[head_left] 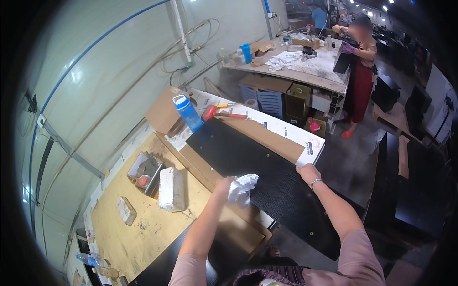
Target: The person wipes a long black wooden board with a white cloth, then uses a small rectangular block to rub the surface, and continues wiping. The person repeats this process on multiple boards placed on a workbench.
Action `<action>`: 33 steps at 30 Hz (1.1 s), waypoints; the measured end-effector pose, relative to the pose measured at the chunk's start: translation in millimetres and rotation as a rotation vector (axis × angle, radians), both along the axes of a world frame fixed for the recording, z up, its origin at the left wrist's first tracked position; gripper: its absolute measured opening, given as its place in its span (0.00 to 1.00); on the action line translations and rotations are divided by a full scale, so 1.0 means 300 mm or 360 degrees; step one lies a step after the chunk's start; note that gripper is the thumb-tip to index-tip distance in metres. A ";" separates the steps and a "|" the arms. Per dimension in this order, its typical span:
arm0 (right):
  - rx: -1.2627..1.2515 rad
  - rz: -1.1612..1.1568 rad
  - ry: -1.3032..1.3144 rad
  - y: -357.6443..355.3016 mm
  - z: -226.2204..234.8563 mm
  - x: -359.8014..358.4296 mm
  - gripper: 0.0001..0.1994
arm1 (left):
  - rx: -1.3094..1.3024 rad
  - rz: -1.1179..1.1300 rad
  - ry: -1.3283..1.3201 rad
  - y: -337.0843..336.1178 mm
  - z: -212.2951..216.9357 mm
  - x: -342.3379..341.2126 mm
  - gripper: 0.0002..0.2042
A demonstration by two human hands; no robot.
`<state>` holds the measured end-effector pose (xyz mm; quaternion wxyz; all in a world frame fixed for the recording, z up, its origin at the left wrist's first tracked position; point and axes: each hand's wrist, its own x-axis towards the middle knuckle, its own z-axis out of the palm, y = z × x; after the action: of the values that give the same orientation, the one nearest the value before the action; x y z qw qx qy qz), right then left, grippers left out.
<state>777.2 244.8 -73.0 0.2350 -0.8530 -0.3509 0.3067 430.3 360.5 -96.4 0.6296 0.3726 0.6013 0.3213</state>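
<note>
A long black wood-grain panel [267, 178] lies slantwise across cardboard on the bench, its near end jutting past the edge. My left hand [223, 187] is closed on a crumpled white cloth [243, 188] at the panel's left edge. My right hand [307, 173] grips the panel's right edge, its fingers partly hidden. Small round fittings dot the panel's face. Beyond its far end stand a blue water bottle [188, 113] and a mallet with a red head [209, 113].
Left on the yellowish board [138, 238] are a white block [171, 189], a smaller block [126, 210] and an open box [145, 174] of odds and ends. Another black panel [176, 257] is close to my left arm. A person [361, 62] works at a farther cluttered table [286, 74].
</note>
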 end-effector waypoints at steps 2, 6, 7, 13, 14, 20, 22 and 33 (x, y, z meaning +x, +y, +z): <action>-0.0004 -0.0042 0.0011 0.019 -0.020 0.012 0.28 | 0.0013 0.0016 -0.0046 0.003 0.011 0.038 0.13; -0.0028 0.0074 -0.0041 0.044 -0.066 0.028 0.28 | 0.0064 -0.0107 0.0029 -0.034 -0.007 0.025 0.13; 0.0007 0.0082 -0.0050 0.045 -0.079 0.033 0.27 | 0.0042 -0.0153 0.0030 -0.059 -0.008 0.023 0.13; 0.0153 0.0570 -0.0547 0.020 -0.040 0.051 0.20 | -0.0232 -0.0572 0.0228 -0.269 0.022 0.048 0.13; 0.0246 0.0689 -0.0718 -0.008 -0.010 0.044 0.19 | -0.0333 -0.0613 0.0135 -0.317 0.071 0.069 0.13; -0.0001 0.0712 -0.0338 0.041 0.027 0.091 0.27 | -0.0582 -0.0997 0.0064 -0.476 -0.032 0.138 0.14; -0.0036 0.0725 -0.0289 0.046 -0.002 0.083 0.27 | -0.0605 -0.0976 0.0183 -0.504 -0.065 0.185 0.14; 0.0047 0.0642 -0.0356 0.034 -0.105 0.088 0.19 | -0.0624 -0.0938 0.0108 -0.537 -0.041 0.340 0.16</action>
<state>803.6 255.0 -104.7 0.1410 -0.7908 -0.5426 0.2457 532.2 199.3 -108.7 0.7345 0.4125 0.5387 -0.0083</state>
